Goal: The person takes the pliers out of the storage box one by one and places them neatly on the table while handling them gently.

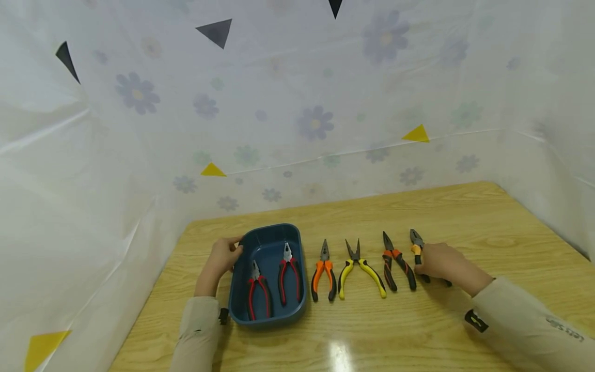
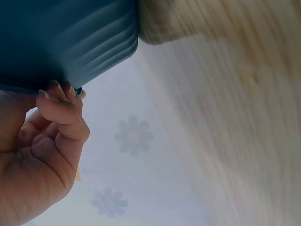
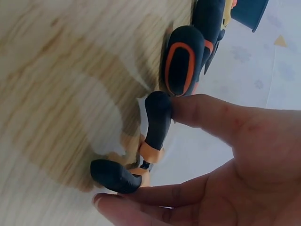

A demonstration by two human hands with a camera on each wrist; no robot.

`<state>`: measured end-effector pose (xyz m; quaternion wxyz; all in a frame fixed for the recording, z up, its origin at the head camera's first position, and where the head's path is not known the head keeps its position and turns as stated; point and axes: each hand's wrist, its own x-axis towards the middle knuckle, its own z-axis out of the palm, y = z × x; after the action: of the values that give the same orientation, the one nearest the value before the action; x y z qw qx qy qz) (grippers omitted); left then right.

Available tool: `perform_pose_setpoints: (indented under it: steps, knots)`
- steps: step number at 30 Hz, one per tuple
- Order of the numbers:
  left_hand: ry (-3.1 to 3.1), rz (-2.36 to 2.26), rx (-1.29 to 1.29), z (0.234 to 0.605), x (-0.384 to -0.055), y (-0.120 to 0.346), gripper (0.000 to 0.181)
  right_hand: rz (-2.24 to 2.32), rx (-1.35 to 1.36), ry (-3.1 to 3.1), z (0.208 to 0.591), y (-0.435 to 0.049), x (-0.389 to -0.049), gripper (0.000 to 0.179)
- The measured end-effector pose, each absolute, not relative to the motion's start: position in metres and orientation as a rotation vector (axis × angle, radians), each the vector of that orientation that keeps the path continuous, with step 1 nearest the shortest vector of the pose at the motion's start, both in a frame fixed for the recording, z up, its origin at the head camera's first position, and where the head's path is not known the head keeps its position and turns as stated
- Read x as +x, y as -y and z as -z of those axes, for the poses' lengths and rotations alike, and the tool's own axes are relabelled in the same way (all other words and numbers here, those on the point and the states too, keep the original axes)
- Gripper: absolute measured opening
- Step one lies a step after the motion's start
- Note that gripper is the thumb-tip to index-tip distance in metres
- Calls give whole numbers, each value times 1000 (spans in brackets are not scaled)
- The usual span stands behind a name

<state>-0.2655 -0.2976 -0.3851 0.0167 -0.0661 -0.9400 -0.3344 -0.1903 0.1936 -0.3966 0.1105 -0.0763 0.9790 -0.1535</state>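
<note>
My left hand (image 1: pixel 223 257) grips the left rim of a dark blue plastic bin (image 1: pixel 269 232); in the left wrist view its fingertips curl at the bin's edge. Inside the bin lie red-and-black combination pliers (image 1: pixel 255 274) and a second red-handled pair (image 1: pixel 288 256). On the right side of the table, my right hand (image 1: pixel 439 261) holds black-and-orange-yellow pliers (image 1: pixel 416 238) by the handles. The right wrist view shows the thumb against one black handle (image 3: pixel 158 117) and fingertips under the other, with the handles spread. Part of these pliers is hidden behind the hand in the head view.
Between bin and right hand lie orange-and-black long-nose pliers (image 1: pixel 325 256), yellow-and-black long-nose pliers (image 1: pixel 356 257) with jaws apart, and black-and-orange pliers (image 1: pixel 388 245) close to the right hand. The wooden table (image 1: pixel 372 336) meets a flower-patterned sheet (image 1: pixel 297 93) at its back.
</note>
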Motion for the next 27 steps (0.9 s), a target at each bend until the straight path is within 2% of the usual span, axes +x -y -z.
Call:
perform_pose_setpoints:
  steps: [13, 27]
  knots:
    - [2919, 1041, -205, 386, -267, 297, 43, 360, -236, -2925, 382, -185, -183, 31]
    - [2878, 1073, -258, 385, -262, 298, 42, 572, -300, -3015, 329, -147, -184, 38]
